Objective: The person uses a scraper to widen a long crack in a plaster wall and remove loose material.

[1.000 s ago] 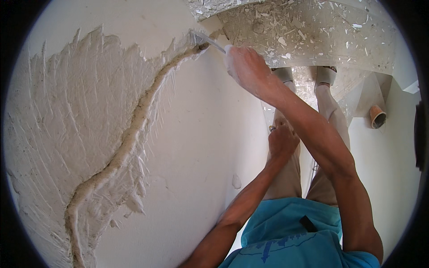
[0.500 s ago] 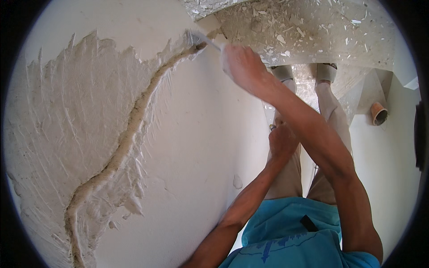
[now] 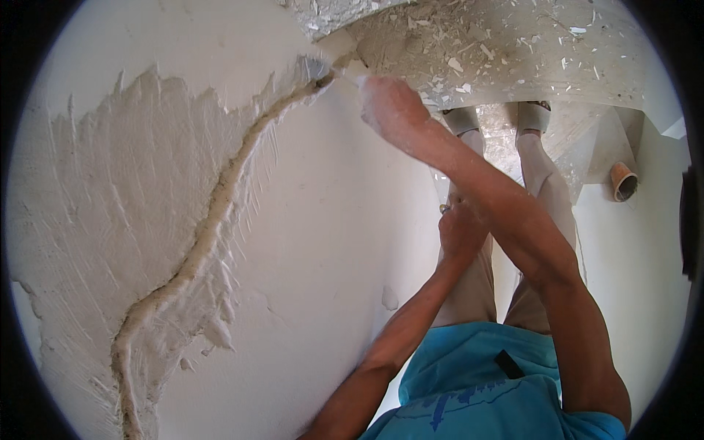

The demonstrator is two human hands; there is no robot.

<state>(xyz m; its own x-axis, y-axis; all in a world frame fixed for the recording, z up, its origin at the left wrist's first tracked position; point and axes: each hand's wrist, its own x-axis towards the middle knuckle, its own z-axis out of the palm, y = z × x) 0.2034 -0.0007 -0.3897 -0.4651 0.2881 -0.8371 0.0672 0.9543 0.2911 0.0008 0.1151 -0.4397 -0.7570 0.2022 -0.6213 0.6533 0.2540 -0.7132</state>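
Observation:
My right hand (image 3: 396,114) is closed around a scraper (image 3: 314,67), whose grey blade rests against the wall (image 3: 315,220) at the upper end of a long groove (image 3: 220,194). The hand hides most of the handle. The groove winds down the wall to the lower left, with rough, scraped plaster (image 3: 125,183) along its left side. Lower down, my left hand (image 3: 464,231) is a fist in front of my leg. A small shiny bit (image 3: 444,209) shows at its fingers; whether it is a ring or part of a held thing is unclear.
Pale flakes of debris (image 3: 455,64) litter the floor beyond my feet. An orange-brown cup-like container (image 3: 623,183) lies tipped at the right, by a pale wall (image 3: 631,279). My sandalled feet (image 3: 534,116) stand side by side.
The scraper blade has shifted slightly down and left along the groove's upper end, my right hand moving a little with it. My left hand stays almost where it was.

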